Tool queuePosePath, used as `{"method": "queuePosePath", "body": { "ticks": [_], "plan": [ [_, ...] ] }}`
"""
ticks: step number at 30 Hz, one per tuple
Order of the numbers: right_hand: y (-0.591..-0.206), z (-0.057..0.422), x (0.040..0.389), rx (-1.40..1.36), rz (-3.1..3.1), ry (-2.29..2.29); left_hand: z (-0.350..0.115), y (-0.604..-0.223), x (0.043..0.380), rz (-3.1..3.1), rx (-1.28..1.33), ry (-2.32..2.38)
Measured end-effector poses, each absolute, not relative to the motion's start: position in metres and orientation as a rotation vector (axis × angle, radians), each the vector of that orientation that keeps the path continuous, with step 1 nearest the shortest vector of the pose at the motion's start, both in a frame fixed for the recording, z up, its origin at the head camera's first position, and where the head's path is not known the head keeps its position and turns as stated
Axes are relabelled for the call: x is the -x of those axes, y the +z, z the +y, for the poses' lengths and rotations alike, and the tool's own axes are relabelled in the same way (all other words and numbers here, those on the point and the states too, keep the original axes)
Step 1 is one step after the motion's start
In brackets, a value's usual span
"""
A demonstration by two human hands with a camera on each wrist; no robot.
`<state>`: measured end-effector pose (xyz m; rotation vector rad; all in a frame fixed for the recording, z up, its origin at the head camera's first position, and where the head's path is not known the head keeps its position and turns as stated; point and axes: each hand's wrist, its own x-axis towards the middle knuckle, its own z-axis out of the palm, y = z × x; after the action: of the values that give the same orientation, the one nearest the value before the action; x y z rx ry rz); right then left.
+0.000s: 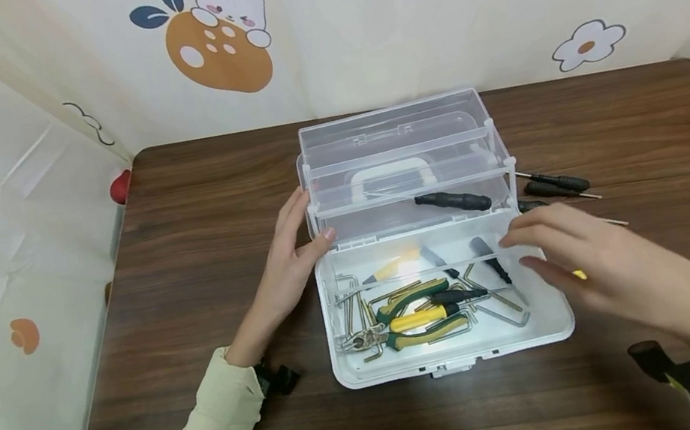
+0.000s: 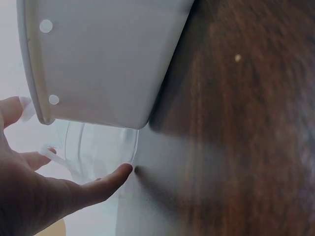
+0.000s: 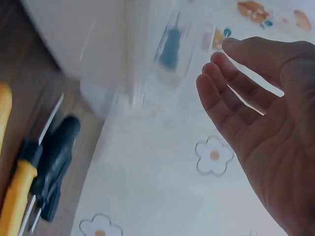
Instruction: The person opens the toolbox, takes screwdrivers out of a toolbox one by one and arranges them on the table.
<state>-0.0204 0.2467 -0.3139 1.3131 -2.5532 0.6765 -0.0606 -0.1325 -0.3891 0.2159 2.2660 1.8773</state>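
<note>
A white toolbox (image 1: 551,325) stands with its clear lid and upper trays (image 1: 394,138) raised at the back. My left hand (image 1: 286,270) touches the left side of the raised clear part with fingers and thumb spread. My right hand (image 1: 592,257) hovers over the box's right edge, fingers loosely bent and holding nothing. A black-handled screwdriver (image 1: 455,202) lies in a clear tray. In the lower box are pliers (image 1: 430,334) with green-and-yellow handles, a yellow screwdriver (image 1: 414,320), several hex keys (image 1: 502,316) and other black-handled screwdrivers (image 1: 489,255).
On the wooden table (image 1: 207,207), black screwdrivers (image 1: 559,185) lie right of the box, partly behind my right hand. A yellow-handled one (image 3: 19,189) is among them in the right wrist view. A patterned wall covering (image 1: 370,36) borders the table's back and left sides.
</note>
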Motion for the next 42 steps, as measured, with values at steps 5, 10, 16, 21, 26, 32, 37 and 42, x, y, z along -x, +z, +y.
{"method": "queuePosePath", "body": {
  "ticks": [5,10,16,21,26,32,37,42],
  "plan": [
    [-0.323,0.231,0.003,-1.37,-2.56,0.637,-0.132,-0.391,0.059,2.265,-0.205,1.867],
    [-0.332,0.217,-0.007,-1.432,-2.631,0.503,-0.133,-0.392,0.059,2.273,-0.208,1.87],
    [-0.348,0.199,-0.003,-1.576,-2.791,0.241,-0.135,-0.393,0.06,2.278,-0.195,1.865],
    [-0.358,0.188,0.004,-1.639,-2.84,0.116,-0.137,-0.393,0.059,2.287,-0.195,1.861],
    [-0.365,0.179,0.008,-1.664,-2.79,0.094,-0.137,-0.394,0.059,2.292,-0.201,1.862],
    [-0.369,0.178,0.007,-1.64,-2.82,0.103,-0.136,-0.395,0.059,2.292,-0.222,1.852],
    [-0.369,0.18,0.007,-1.624,-2.84,0.101,-0.135,-0.394,0.06,2.276,-0.227,1.87],
    [-0.366,0.179,0.007,-1.615,-2.796,0.085,-0.134,-0.392,0.062,2.277,-0.229,1.878]
  ]
}}
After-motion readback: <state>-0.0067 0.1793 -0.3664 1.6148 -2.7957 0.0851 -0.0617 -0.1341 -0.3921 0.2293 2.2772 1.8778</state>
